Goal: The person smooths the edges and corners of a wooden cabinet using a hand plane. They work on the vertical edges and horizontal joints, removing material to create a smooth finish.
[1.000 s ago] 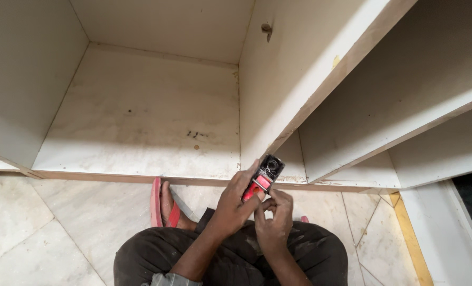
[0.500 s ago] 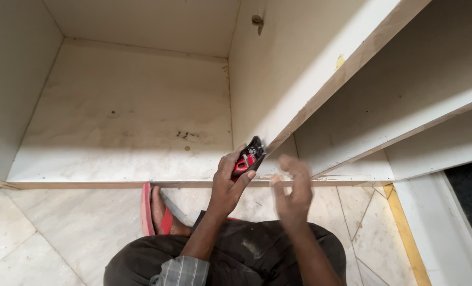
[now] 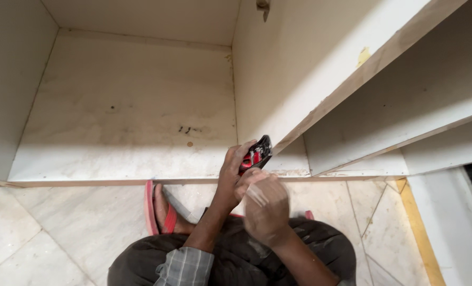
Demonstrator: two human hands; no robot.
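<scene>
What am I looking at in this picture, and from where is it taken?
The camera sits on a person's head and looks down, so you see their own arms and knees. They crouch on a tiled floor before an open white cabinet. The left hand has its grip on a small red and black tool near the cabinet's upright panel. The right hand is blurred just below the tool; whether it touches it is unclear. A red sandal shows on one foot.

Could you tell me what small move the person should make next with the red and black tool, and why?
Probably bring the tool up against the raw edge of the upright panel. The left hand holds it just below that edge, the right hand is blurred close beneath, and the tool is not yet touching the panel.
</scene>
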